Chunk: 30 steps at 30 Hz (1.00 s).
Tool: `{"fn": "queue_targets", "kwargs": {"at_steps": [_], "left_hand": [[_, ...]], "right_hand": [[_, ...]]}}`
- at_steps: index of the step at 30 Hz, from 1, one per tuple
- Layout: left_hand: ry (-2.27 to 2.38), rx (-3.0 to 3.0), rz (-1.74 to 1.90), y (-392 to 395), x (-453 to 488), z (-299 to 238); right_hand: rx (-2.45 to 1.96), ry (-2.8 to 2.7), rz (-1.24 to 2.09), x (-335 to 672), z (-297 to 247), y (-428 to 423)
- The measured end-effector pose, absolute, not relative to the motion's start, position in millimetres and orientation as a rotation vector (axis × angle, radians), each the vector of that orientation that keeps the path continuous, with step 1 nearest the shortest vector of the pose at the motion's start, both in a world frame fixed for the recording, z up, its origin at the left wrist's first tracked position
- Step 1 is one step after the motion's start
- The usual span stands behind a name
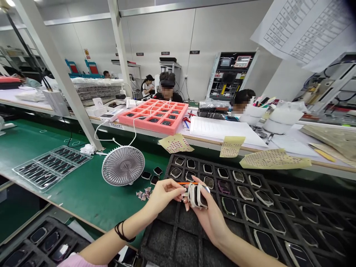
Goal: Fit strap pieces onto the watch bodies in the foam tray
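Note:
Several smartwatch cases (197, 195) with pale frames are gripped together, side by side, in my right hand (213, 213). Its fingers wrap round them above the black foam tray (178, 237). My left hand (167, 193) is pinched closed against the left side of these cases. Whatever sits between its fingertips is too small to make out. A thin orange stick (187, 183) runs just behind the fingertips; I cannot tell which hand holds it. More watch cases (228, 205) lie in the tray's compartments beyond and to the right of my hands.
A grey fan (124, 165) stands on the green bench, near loose watch faces (146, 175) and small pink scraps (144, 193). A clear tray of dark strips (52, 167) lies left. The raised shelf bears a pink foam tray (178, 126) and papers (222, 129). Co-workers sit beyond.

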<state>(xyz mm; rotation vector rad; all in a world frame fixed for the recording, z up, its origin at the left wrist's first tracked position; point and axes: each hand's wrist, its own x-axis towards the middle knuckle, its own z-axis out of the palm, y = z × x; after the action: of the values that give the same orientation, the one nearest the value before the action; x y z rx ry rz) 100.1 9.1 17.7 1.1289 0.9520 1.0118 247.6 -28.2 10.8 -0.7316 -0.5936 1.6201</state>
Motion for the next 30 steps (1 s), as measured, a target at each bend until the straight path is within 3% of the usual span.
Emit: {"fn": "queue_targets", "kwargs": {"at_steps": [20, 30], "left_hand": [[0.879, 1.204, 1.109, -4.8, 117.0, 31.6], [0.938, 1.266, 1.363, 1.0, 144.8, 12.3]], "right_hand": [[-0.791, -0.639, 1.532, 249.2, 9.7, -34.3], [-0.763, -0.490, 1.534, 247.4, 18.9, -27.1]]}}
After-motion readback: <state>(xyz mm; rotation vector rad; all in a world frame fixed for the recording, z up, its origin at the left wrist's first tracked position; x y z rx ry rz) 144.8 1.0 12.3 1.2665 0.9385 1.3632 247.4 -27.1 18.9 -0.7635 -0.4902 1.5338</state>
